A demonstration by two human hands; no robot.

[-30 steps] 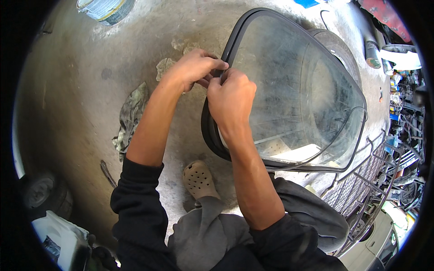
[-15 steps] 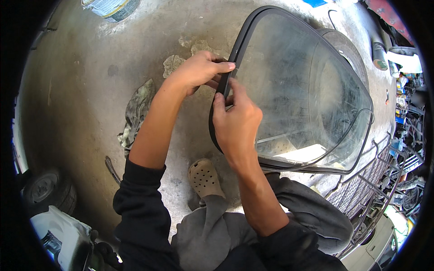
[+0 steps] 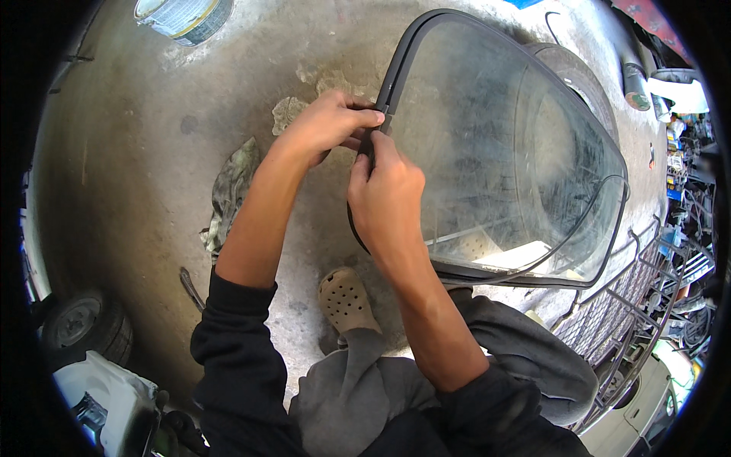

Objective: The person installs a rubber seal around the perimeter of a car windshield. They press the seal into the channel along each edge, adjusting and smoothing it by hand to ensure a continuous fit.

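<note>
A large pane of vehicle glass (image 3: pixel 487 145), smudged and edged with a black rubber seal (image 3: pixel 401 61), lies tilted in front of me to the right. My left hand (image 3: pixel 332 126) grips the seal on the pane's left side, thumb on top and fingers curled beneath. Just nearer to me, my right hand (image 3: pixel 387 183) pinches the same seal between thumb and fingers. A loose thin black strip (image 3: pixel 575 242) arcs over the lower right corner of the glass. The fingertips under the edge are partly hidden.
A tyre (image 3: pixel 582 84) lies under the glass's far side. A metal mesh rack (image 3: pixel 601 320) stands at the right, before cluttered parts. A camouflage cloth (image 3: pixel 232 194) lies on the concrete floor, left of my arm. A bucket (image 3: pixel 186 17) stands far left; a small wheel (image 3: pixel 80 324) sits near left.
My right hand has shifted slightly left along with the near left edge of the glass. Both hands keep their hold on the seal.
</note>
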